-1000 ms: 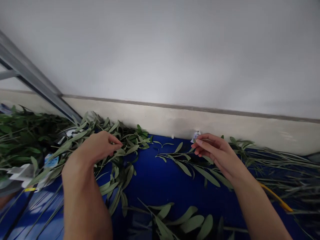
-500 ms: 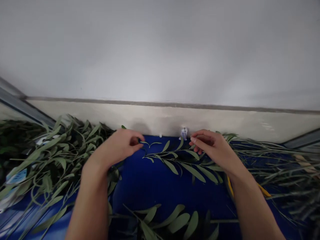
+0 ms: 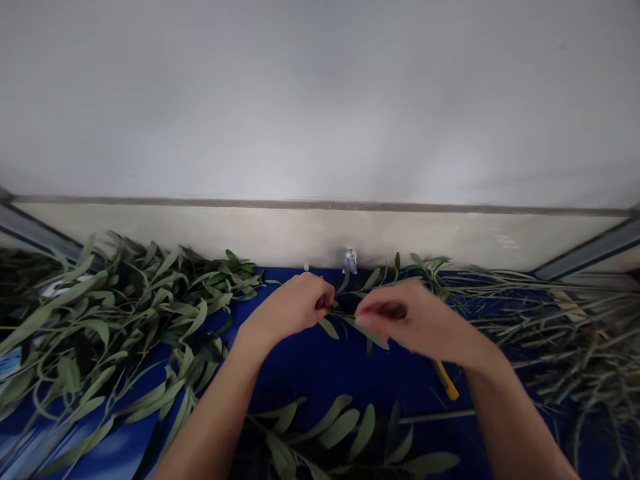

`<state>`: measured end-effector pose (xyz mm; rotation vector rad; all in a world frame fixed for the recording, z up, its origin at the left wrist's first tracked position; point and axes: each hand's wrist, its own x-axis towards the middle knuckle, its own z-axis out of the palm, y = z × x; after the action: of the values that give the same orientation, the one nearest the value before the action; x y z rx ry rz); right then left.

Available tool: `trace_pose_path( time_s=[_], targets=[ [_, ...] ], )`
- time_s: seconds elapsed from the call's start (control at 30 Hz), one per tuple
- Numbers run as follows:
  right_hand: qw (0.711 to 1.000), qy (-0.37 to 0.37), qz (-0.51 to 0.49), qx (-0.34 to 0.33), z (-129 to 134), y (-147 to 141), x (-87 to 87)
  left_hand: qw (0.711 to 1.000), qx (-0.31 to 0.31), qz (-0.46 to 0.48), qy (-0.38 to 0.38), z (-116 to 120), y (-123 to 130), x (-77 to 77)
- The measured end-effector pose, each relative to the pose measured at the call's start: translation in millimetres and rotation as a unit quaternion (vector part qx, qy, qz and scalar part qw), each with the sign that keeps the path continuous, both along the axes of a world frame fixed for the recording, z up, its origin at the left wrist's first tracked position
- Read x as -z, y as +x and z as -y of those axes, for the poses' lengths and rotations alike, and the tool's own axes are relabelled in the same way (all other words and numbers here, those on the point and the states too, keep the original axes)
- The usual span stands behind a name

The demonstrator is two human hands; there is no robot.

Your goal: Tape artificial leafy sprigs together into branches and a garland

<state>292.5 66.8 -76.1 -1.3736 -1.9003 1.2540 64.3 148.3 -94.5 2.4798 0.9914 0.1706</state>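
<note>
Here we are at the blue surface (image 3: 310, 373), and the two hands are working close together, just apart and not quite touching! The left hand (image 3: 293, 308) is curled around a slender leafy sprig (image 3: 361, 325), with its fingertips tucked out of sight and the stem running into its grip. The right hand (image 3: 407, 319) comes in from the other side, but it's a blur, so I can't call whether it has hold of the stem or is only hovering beside it. Most of the sprig is hidden behind those hands, with just a few narrow leaves poking out. Up at the cream ledge (image 3: 425, 233) stands a small white-and-blue bottle (image 3: 351, 262), its label too tiny to read. Below the right hand, a yellow handle (image 3: 447, 380) pokes out, its other end hidden, so the tool can't be named. Heaped leafy branches (image 3: 135, 320) fill the left, pale stalks (image 3: 560, 333) crowd the right, and a blue-printed scrap (image 3: 10, 362) is cut off at the left edge, with nothing legible on it!
</note>
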Motion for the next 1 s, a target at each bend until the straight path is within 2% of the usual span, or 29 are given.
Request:
trace_pose_path(
  time_s=[0.07,0.13,0.23,0.33,0.47,0.57,0.67,0.77,0.9,1.0],
  targets=[
    [0.993,-0.026,0.039,-0.111,11,-20,11.8,1.0,0.002,0.016,0.006,-4,-3,-2.5],
    [0.975,-0.01,0.09,-0.203,22,-37,30.3,0.999,-0.009,0.036,0.02,-8,-7,-4.9],
    [0.955,0.033,0.185,-0.228,31,-52,55.6,0.997,-0.032,0.063,0.036,-11,-16,-8.5],
    [0.948,0.064,0.219,-0.22,28,-58,59.6,0.995,-0.045,0.082,0.035,-13,-29,-15.3],
    [0.967,0.091,0.142,-0.192,13,-63,36.3,0.991,-0.07,0.111,0.02,-11,-50,-28.6],
    [0.979,0.06,0.081,-0.176,5,-65,16.6,0.991,-0.075,0.109,0.0,-9,-62,-34.8],
    [0.983,0.044,0.032,-0.178,0,-63,6.2,0.993,-0.062,0.08,-0.053,-7,-69,-36.6],
    [0.987,0.008,-0.028,-0.155,-6,-56,5.4,0.991,-0.051,0.035,-0.117,-4,-69,-39.2],
    [0.99,-0.082,-0.11,-0.03,-15,-45,9.8,0.988,-0.064,0.03,-0.139,2,-65,-45.7],
    [0.984,-0.14,-0.108,-0.015,-20,-39,11.1,0.983,-0.031,0.01,-0.183,2,-60,-45.2]
  ],
)
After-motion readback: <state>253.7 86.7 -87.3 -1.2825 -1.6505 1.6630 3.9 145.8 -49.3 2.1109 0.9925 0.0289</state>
